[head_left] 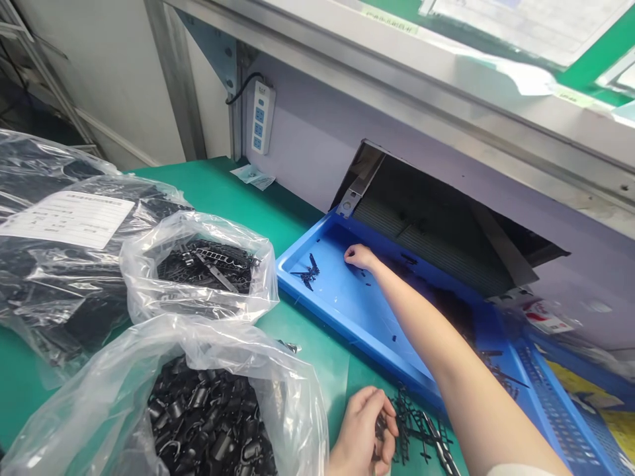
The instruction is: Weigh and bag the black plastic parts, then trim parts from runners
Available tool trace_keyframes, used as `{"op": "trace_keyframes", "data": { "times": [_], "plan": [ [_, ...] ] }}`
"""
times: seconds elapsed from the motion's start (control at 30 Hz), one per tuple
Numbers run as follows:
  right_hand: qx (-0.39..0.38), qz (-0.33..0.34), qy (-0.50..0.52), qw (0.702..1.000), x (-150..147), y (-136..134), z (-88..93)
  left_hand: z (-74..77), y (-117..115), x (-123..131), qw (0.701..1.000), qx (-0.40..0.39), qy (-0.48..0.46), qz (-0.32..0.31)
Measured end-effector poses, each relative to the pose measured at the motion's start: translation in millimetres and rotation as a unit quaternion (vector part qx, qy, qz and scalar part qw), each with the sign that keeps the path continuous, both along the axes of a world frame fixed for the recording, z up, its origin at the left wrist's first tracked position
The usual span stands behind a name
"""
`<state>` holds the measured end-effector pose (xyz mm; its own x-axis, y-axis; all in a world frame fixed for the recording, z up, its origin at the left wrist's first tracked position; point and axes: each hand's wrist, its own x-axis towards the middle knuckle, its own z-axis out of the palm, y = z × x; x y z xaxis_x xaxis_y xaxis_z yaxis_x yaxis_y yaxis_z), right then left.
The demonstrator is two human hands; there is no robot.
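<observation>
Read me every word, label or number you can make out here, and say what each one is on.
Nothing here can be read. The white label on the plastic bag, the power strip's sticker, the red-and-white label and the papers above all carry print too small or blurred to read.

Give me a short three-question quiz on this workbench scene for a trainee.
1. Which hand reaches into the blue plastic tray?
2. True or false: the white power strip is fixed upright above the green bench.
3. What are the black plastic parts at the bottom of the view packed in? A: a cardboard box. B: a clear plastic bag. C: a metal bin.

Key: 1. The right hand. 2. True. 3. B.
</observation>
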<state>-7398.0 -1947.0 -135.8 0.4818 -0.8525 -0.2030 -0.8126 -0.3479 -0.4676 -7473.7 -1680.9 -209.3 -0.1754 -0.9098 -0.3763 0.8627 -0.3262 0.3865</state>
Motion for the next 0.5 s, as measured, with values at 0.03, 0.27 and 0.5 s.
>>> {"op": "trace_keyframes", "data": {
  "times": [0.03, 0.27, 0.5],
  "plan": [
    [0.009, -0.004, -0.006, 1.0, -1.3, 1.4, -1.0, 0.7, 0.3, 0.2, 1.0, 0.001, 0.0, 0.0],
    [0.129, -0.025, -0.117, 0.984, -23.7, 30.9, 16.5, -1.1, 2.9, 0.6, 1.0, 0.012, 0.001, 0.01],
    [0.227, 0.125, -0.061, 0.964, -89.6, 145.1, 63.0, -1.5, 4.9, 3.8, 0.995, 0.016, 0.098, 0.015]
  ]
}}
